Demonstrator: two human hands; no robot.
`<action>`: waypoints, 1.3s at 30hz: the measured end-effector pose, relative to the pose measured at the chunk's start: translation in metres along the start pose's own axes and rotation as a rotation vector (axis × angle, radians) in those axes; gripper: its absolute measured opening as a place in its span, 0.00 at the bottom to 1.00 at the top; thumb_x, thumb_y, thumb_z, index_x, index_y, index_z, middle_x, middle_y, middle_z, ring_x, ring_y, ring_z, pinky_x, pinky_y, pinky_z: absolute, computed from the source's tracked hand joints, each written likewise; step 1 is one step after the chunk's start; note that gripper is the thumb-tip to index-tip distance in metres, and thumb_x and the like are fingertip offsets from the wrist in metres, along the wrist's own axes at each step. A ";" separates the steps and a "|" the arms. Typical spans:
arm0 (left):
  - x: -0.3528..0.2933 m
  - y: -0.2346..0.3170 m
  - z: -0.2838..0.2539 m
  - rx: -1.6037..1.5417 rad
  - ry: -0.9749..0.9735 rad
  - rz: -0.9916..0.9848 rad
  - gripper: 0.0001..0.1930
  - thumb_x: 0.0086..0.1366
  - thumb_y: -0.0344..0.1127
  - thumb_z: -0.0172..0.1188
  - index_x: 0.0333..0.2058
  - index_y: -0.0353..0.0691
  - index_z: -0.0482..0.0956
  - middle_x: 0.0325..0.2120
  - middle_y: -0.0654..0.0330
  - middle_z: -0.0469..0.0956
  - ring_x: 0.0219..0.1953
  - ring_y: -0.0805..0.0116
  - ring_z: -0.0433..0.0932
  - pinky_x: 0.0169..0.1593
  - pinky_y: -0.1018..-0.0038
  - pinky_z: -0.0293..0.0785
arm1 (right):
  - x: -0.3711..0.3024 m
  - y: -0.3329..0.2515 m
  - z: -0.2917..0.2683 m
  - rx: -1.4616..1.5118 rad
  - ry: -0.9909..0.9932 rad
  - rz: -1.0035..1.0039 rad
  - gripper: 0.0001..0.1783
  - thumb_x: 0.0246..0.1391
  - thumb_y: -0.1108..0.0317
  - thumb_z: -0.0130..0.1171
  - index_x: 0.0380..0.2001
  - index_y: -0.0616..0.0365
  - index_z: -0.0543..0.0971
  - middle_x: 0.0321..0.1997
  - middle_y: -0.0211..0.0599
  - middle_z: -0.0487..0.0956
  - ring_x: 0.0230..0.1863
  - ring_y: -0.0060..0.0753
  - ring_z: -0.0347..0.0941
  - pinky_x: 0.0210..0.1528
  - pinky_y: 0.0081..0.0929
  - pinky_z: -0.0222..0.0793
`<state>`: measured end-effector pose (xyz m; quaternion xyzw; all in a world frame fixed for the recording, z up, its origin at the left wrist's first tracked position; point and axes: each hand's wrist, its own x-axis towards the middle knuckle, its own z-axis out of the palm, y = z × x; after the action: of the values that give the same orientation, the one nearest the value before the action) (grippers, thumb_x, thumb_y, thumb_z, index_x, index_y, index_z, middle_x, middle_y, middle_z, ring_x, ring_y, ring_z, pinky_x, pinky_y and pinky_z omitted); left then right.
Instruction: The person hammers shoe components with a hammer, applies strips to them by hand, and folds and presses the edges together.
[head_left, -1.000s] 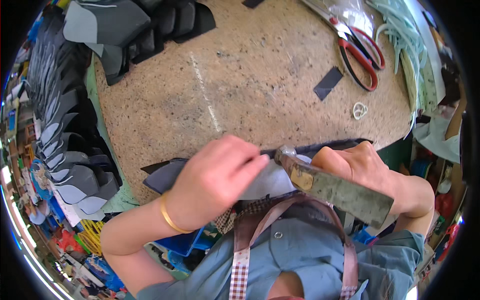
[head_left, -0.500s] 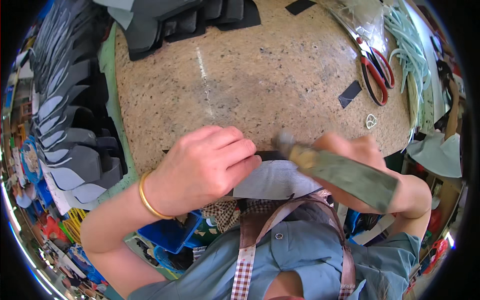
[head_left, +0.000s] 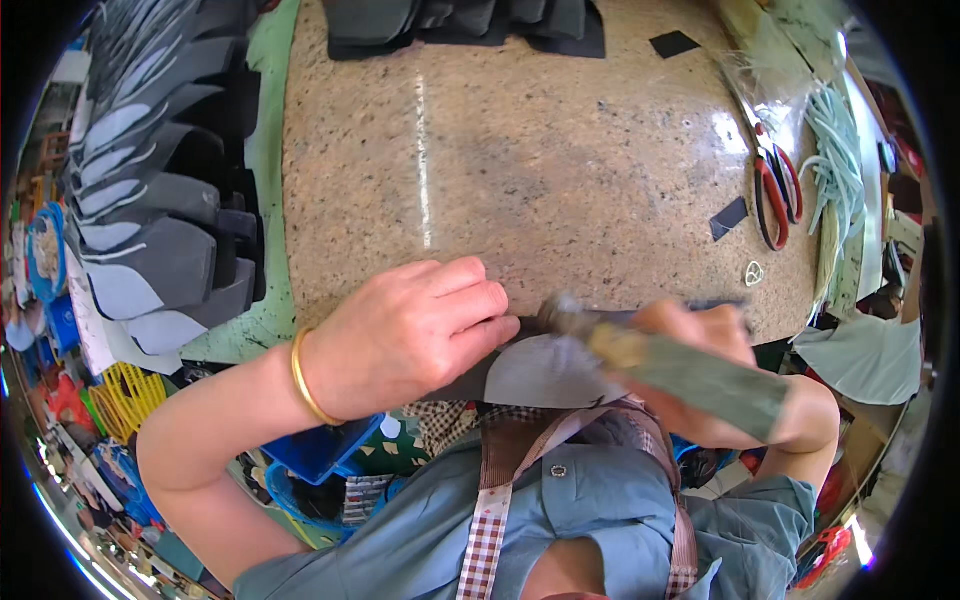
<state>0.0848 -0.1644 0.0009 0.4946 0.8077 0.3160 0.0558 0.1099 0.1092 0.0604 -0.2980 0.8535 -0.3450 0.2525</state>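
Observation:
Right at the near edge of the stone slab lies a flat piece of black and light-grey sheet material (head_left: 545, 372). The curled fingers of my left hand (head_left: 415, 325) press together at its upper edge; a gold bangle circles that wrist. My right hand (head_left: 680, 330) is wrapped round a hammer (head_left: 700, 375) with a thick, flat-sided greenish handle. The hammer's metal head (head_left: 562, 312) is at the piece's black edge, just right of my left fingertips. Slight blur hides whether the head touches it. My left fingers cover part of the edge.
Overlapping grey and black cut pieces (head_left: 165, 255) line the left side; more black pieces (head_left: 465, 22) lie at the far edge. Red-handled scissors (head_left: 775, 195), a small black scrap (head_left: 729, 218), a looped white string (head_left: 753, 273) and pale-green cords (head_left: 836, 150) are on the right.
The hammer head has come down closer to the piece's edge. My left hand keeps its hold with little movement. The whole view has shifted, showing more of the left stack.

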 end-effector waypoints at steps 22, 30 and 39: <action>-0.054 0.023 0.023 0.075 0.359 -0.134 0.16 0.44 0.26 0.66 0.36 0.29 0.81 0.33 0.55 0.77 0.34 0.58 0.78 0.32 0.69 0.76 | 0.045 -0.038 0.018 -0.592 0.242 -0.152 0.11 0.47 0.68 0.60 0.34 0.59 0.72 0.18 0.33 0.67 0.16 0.34 0.69 0.18 0.36 0.66; -0.061 0.041 0.038 0.202 0.479 -0.280 0.15 0.45 0.26 0.66 0.36 0.29 0.82 0.36 0.55 0.78 0.38 0.57 0.77 0.36 0.68 0.75 | 0.051 -0.046 0.024 -0.758 0.280 -0.284 0.12 0.47 0.67 0.62 0.31 0.58 0.71 0.20 0.32 0.69 0.17 0.34 0.72 0.16 0.36 0.63; -0.015 0.079 0.039 0.303 0.302 -0.199 0.24 0.60 0.45 0.59 0.56 0.49 0.75 0.57 0.52 0.70 0.57 0.51 0.68 0.61 0.51 0.63 | 0.106 0.039 -0.003 -0.672 0.541 -0.108 0.16 0.53 0.59 0.63 0.36 0.58 0.71 0.30 0.38 0.74 0.25 0.49 0.76 0.24 0.42 0.73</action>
<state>0.1685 -0.1341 0.0116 0.3625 0.8898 0.2545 -0.1095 0.0210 0.0606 0.0096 -0.3068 0.9369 -0.1266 -0.1099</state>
